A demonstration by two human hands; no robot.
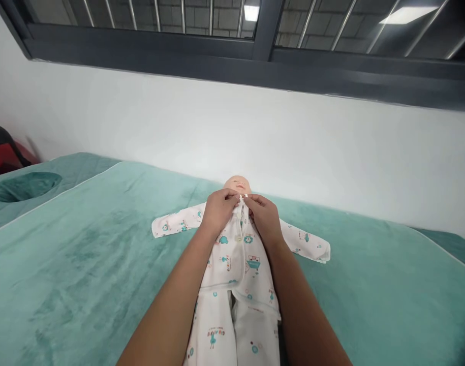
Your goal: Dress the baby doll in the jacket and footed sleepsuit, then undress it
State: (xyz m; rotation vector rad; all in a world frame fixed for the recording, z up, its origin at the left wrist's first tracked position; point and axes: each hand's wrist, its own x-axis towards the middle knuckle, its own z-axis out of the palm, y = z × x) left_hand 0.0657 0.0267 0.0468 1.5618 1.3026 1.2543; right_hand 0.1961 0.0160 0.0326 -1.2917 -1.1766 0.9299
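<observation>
A baby doll [238, 182] lies on its back, dressed in a white printed baby jacket [226, 259] and matching trousers [213, 325]. The jacket's sleeves stretch out to both sides. At the neckline, just below the doll's chin, my left hand [220, 209] pinches one edge of the jacket's front opening. My right hand [263, 216] pinches the opposite edge close beside it. Lower on the chest, a pale button [238, 238] shows on the front overlap. My fingers partly cover the collar, and my forearms hide parts of the jacket's sides.
The doll lies on a teal padded cover [102, 264] with a round hole [24, 186] at the left end. Behind it rises a white wall [202, 127] below a dark-framed window [148, 46] with metal bars. A red and black object [5, 152] is at the left edge.
</observation>
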